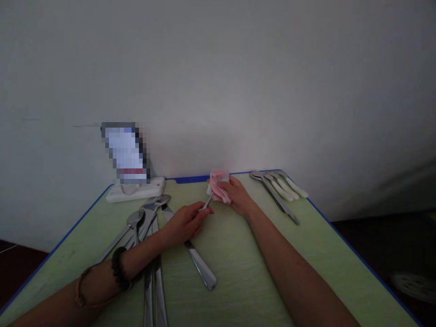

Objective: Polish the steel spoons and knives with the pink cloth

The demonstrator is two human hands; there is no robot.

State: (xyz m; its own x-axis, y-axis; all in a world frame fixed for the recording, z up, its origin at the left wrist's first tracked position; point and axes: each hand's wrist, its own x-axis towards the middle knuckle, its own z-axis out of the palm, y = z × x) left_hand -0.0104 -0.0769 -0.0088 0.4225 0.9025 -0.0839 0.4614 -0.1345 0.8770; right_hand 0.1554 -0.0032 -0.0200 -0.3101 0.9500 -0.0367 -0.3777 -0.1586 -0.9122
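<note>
My left hand [185,222] is closed around the handle of a piece of metal cutlery [208,200], whose far end is hidden in a cloth. In my right hand [239,195] is that pink and white cloth [220,184], folded over the cutlery's end and pinched by the fingers. Under and beside my left forearm lies a loose pile of metal spoons [136,218] and other long steel cutlery. One broad steel handle [202,268] from it points toward the front, right of the left wrist.
At the table's back right lie long steel cutlery [277,200] and several pieces with pale handles [282,188]. A blurred phone-like screen [126,152] stands on a white base [136,190] at the back left. A wall [218,81] rises behind the blue-edged green table [245,272].
</note>
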